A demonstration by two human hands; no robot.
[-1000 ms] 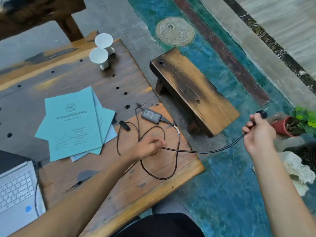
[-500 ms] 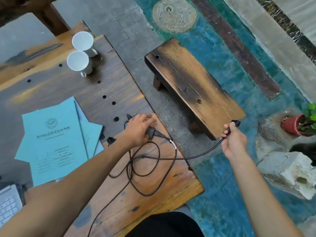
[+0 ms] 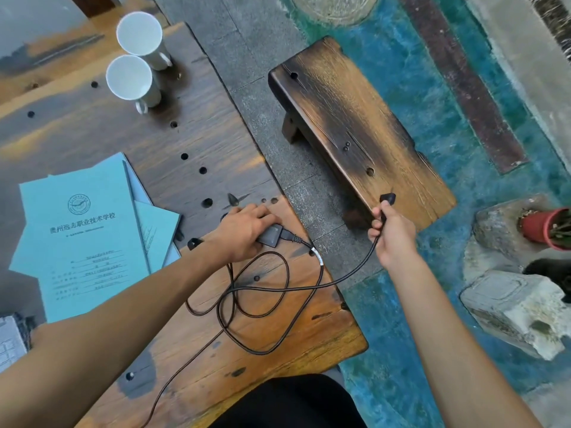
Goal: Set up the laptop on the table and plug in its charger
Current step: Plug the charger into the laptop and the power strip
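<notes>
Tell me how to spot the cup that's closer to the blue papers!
Look at the far end of the wooden table, where two white cups stand side by side. Yours is the nearer cup, closer to the blue papers; its handle points toward you, unlike the farther cup.

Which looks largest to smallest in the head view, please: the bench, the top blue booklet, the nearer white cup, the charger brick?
1. Bench
2. Booklet
3. Cup
4. Brick, mostly hidden under the left hand, so its rank is unsure.
</notes>
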